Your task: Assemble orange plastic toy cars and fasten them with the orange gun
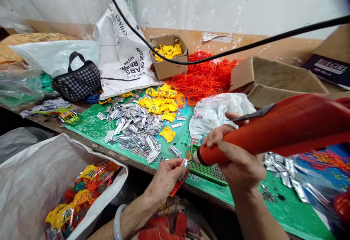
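- Head view, its centre taken as the dial: the held part sits near 6 o'clock, an orange frame with a shiny silver plate at its upper end.
- Left grip: thumb and fingers pinch this part narrowly at the plate.
- Right grip: wrapped around a thick orange-red power tool, which stretches out toward 3 o'clock. Its tip meets the plate's side in view; contact is too small to confirm.
- Both hands work at the front edge of the desk; the held part overlaps that edge.
- Close by at 5 o'clock, a green perforated tray crowds the tool's underside.
- Silver plates heap at 8 to 9 o'clock; a white sack of coloured pieces opens before the desk at 8.
- Black cable sags from 11 to 2 o'clock.
- Bare green cover gives room at 4 o'clock.
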### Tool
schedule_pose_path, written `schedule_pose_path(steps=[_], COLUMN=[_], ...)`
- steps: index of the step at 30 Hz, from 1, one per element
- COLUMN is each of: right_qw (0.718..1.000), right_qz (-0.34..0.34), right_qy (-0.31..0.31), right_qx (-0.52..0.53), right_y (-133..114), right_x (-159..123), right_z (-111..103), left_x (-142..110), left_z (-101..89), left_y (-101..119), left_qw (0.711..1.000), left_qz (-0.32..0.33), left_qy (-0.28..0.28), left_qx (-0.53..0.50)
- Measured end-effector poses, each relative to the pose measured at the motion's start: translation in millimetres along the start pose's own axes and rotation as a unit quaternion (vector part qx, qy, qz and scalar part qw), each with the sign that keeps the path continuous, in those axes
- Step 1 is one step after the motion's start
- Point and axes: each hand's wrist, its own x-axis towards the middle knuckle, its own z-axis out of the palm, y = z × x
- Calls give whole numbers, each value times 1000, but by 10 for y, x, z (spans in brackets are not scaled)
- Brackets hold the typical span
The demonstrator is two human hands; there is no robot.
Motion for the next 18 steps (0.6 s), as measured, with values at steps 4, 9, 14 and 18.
schedule_pose_path(steps=[4, 9, 14, 18], right_qw=[1000, 1000, 999, 999], right_qz=[-4, -11, 4, 12], right_qy=[-8, -16, -34, -37], right_qx=[-4, -11, -24, -27], right_y=[65, 80, 91, 106], right_x=[1, 0, -11, -18], right_z=[5, -7, -30, -55], left_x=[5, 15, 11, 0], left_z=[2, 3, 1, 2], left_y=[18, 3, 16, 22], left_qw=[1000, 1000, 1000, 1000], left_qz=[-4, -6, -6, -10], left_qy=[-1, -3, -5, -11], left_qx=[-23, -26, -27, -23])
